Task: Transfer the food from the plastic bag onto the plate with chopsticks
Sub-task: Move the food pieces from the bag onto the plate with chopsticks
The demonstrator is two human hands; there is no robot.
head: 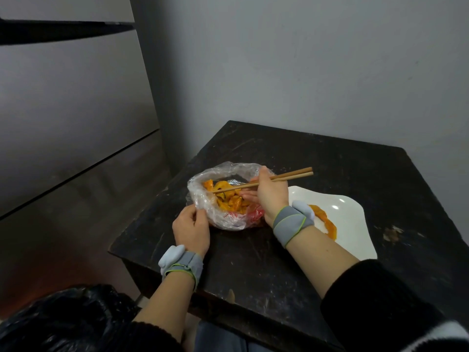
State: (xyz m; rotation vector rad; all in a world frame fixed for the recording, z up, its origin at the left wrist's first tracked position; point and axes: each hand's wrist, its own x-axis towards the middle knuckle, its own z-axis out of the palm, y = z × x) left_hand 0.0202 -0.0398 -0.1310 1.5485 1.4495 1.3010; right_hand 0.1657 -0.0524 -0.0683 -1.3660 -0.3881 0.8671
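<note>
Orange food [228, 196] sits in a crinkly clear plastic bag [203, 199] on the dark table [253, 262]. Left hand [191, 228] pinches the bag's edge. Right hand [270, 194] grips chopsticks [279, 177], tips in the food. One orange piece [327, 222] lies on the white plate [350, 224].

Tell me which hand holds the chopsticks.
The right hand grips the chopsticks, their tips down in the plastic bag; the left hand has no tool and only pinches the bag's near rim.
</note>
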